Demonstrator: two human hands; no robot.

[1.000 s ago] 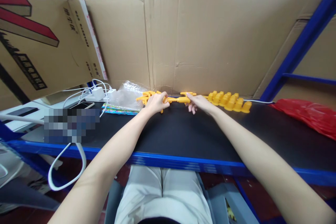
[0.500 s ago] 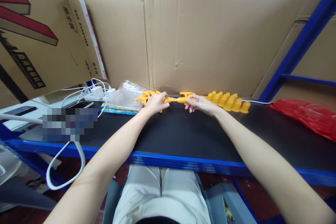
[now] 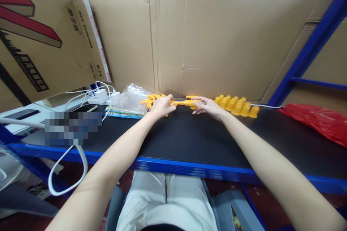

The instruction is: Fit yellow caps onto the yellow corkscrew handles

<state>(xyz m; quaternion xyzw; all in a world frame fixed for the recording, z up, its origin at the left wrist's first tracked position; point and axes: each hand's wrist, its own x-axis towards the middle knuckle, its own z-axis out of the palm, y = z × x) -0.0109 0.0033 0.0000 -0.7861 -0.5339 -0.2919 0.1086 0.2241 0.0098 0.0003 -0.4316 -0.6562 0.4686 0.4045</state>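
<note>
My left hand (image 3: 162, 107) is closed, thumb against fingers, around one end of a long yellow plastic piece (image 3: 187, 103) at the back of the black shelf. The piece runs rightward to my right hand (image 3: 208, 108), whose thumb and forefinger are on its other end while the remaining fingers curl below. Its gripped ends are hidden by my fingers. More yellow plastic parts (image 3: 147, 101) lie in a heap just left of my left hand. Beyond my right hand stand rows of yellow cup-shaped pieces (image 3: 237, 105).
A clear plastic bag (image 3: 131, 98) lies over a colourful packet (image 3: 123, 113) on the left. White cables and chargers (image 3: 101, 95) crowd that side beside a phone (image 3: 84, 108). A red plastic bag (image 3: 316, 119) lies at right. Cardboard (image 3: 217, 43) walls the back; a blue beam (image 3: 195, 168) edges the front.
The yellow piece has turned slightly between my hands, showing a narrower side. My right hand has shifted slightly, its fingers drawn in more; my left hand stays nearly in place.
</note>
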